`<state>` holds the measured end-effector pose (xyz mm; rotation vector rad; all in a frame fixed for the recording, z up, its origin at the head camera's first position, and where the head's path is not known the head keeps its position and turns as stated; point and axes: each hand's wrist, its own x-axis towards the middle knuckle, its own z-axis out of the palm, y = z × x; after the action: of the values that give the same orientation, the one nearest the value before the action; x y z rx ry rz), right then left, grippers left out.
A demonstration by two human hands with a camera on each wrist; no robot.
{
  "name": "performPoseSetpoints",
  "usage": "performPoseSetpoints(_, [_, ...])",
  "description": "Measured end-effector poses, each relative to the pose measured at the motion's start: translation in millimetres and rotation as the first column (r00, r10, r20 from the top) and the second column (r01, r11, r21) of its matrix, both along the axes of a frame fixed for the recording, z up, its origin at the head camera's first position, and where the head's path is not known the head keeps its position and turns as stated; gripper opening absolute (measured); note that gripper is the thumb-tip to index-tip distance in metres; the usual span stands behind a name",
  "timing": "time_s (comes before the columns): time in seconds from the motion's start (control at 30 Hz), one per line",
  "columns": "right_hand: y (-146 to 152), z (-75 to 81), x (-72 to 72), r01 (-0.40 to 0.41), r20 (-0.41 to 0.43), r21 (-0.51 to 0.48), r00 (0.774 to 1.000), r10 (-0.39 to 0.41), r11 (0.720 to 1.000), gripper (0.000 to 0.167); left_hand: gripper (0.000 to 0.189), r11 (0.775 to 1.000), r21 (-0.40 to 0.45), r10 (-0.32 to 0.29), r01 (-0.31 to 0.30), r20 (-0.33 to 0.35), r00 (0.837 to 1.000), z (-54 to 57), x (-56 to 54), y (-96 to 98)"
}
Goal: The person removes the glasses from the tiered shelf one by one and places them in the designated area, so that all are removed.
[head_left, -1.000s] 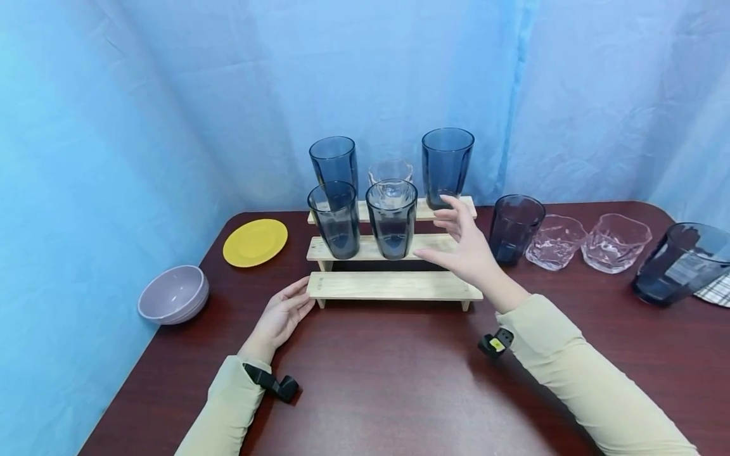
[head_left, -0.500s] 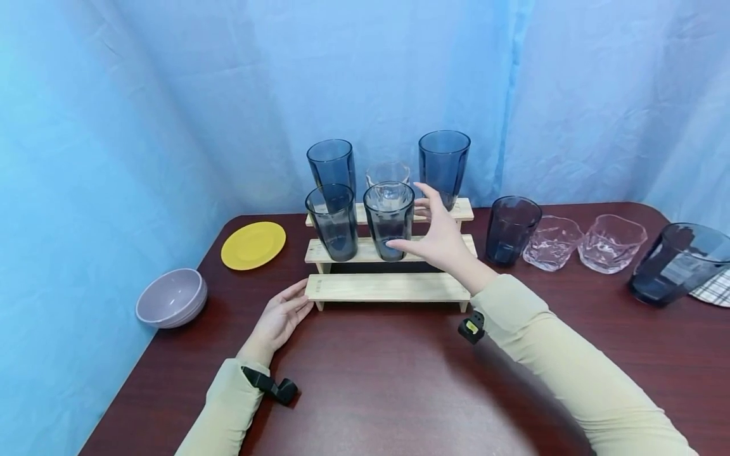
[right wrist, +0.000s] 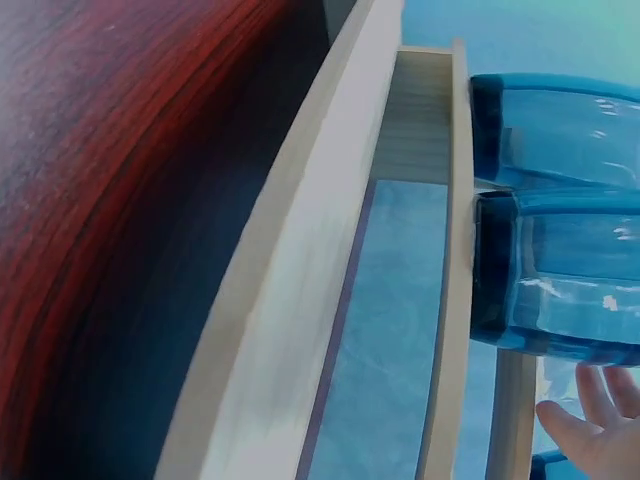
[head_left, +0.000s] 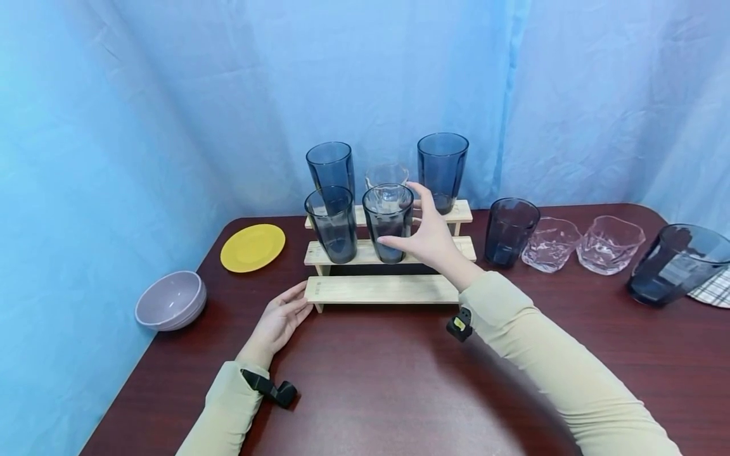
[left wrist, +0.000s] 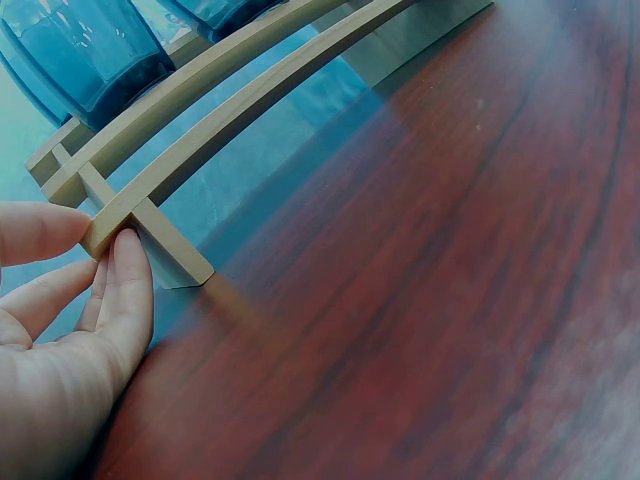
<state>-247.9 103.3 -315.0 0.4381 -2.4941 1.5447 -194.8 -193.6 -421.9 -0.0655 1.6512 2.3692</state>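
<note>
A three-step wooden stand (head_left: 388,289) bears several glasses. In the left wrist view, my left hand (left wrist: 75,330) pinches the end of its lowest board, thumb on one side and fingertips on the other. My right hand (head_left: 429,237) is spread in a C shape beside the right-hand blue-grey tumbler (head_left: 390,221) on the middle step. In the head view its thumb overlaps that tumbler's front. The right wrist view shows the fingertips (right wrist: 592,392) close beside the tumbler's wall (right wrist: 570,270); contact is unclear. Another blue-grey tumbler (head_left: 336,231) stands to the left on the same step.
On the top step are two blue tumblers (head_left: 442,166) and a clear glass (head_left: 383,174). To the right stand a dark tumbler (head_left: 511,233), clear glasses (head_left: 610,247), and a large blue tumbler (head_left: 675,266) by a checked cloth (head_left: 713,291). A yellow plate (head_left: 253,248) and lilac bowls (head_left: 171,303) lie left.
My right hand has moved left from the right end of the middle step to the right-hand tumbler there. My left hand keeps its place at the stand's lower left end.
</note>
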Motion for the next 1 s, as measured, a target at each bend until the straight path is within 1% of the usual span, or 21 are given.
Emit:
performPoseSetpoints(0.17, [-2, 3.7, 1.2, -0.002, -0.008, -0.015, 1.000, 0.002, 1.000, 0.103, 0.056, 1.000, 0.009, 0.003, -0.003, 0.009, 1.000, -0.2, 0.7, -0.1])
performPoseSetpoints(0.33, [-3, 4.0, 0.0, 0.006, -0.011, 0.006, 1.000, -0.006, 1.000, 0.101, 0.056, 1.000, 0.013, 0.009, -0.009, 0.016, 1.000, -2.3, 0.0, 0.3])
performPoseSetpoints(0.4, [-3, 2.8, -0.7, 0.009, -0.017, 0.015, 1.000, -0.009, 1.000, 0.101, 0.056, 1.000, 0.004, 0.008, -0.008, 0.012, 1.000, -2.5, 0.0, 0.2])
performPoseSetpoints(0.57, [-3, -1.0, -1.5, 0.006, -0.044, 0.003, 0.999, -0.006, 1.000, 0.098, 0.056, 1.000, -0.013, 0.012, -0.012, -0.009, 1.000, -1.9, 0.7, -0.6])
performPoseSetpoints(0.67, [-3, -3.6, -1.4, 0.007, -0.056, -0.010, 0.998, -0.008, 1.000, 0.097, 0.055, 1.000, -0.013, 0.014, -0.014, -0.011, 1.000, -1.4, 1.4, -0.8])
performPoseSetpoints(1.0, [-2, -10.0, -1.2, 0.019, -0.078, -0.002, 0.997, -0.019, 1.000, 0.097, 0.056, 1.000, -0.006, 0.003, -0.003, -0.013, 1.000, -0.4, 1.4, 0.1])
